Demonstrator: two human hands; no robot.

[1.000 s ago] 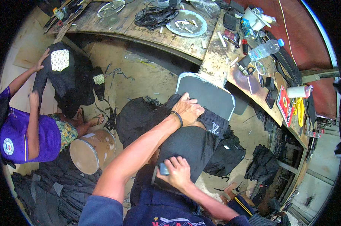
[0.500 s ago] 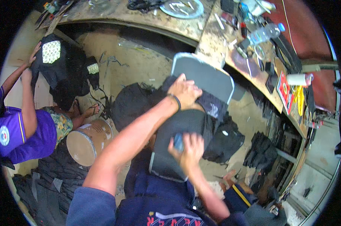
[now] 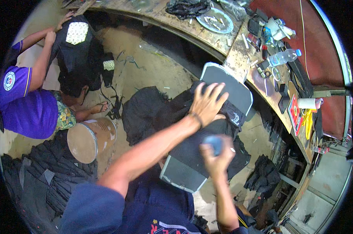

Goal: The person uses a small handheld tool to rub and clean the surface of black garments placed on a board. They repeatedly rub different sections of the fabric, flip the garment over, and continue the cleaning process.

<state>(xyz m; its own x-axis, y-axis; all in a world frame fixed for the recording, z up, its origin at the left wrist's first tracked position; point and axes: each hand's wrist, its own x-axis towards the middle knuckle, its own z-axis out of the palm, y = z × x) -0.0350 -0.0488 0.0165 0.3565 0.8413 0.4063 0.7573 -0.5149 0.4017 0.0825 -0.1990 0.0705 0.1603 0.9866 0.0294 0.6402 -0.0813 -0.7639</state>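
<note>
A co-worker in a purple shirt (image 3: 28, 105) sits at the left, pressing a black garment (image 3: 73, 50) with a white patch. A cardboard drum (image 3: 91, 138) lies on its side just beside that person, near a pile of dark cloth (image 3: 44, 175). On the curved bench (image 3: 238, 58) sit a plate (image 3: 214, 20), a water bottle (image 3: 283, 57) (lying down) and a paper cup (image 3: 307, 103).

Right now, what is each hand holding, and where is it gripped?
The right hand holds a small round blue object, fingers wrapped round its sides. The left hand grips nothing; it lies spread flat on the black fabric over the grey board.
</note>
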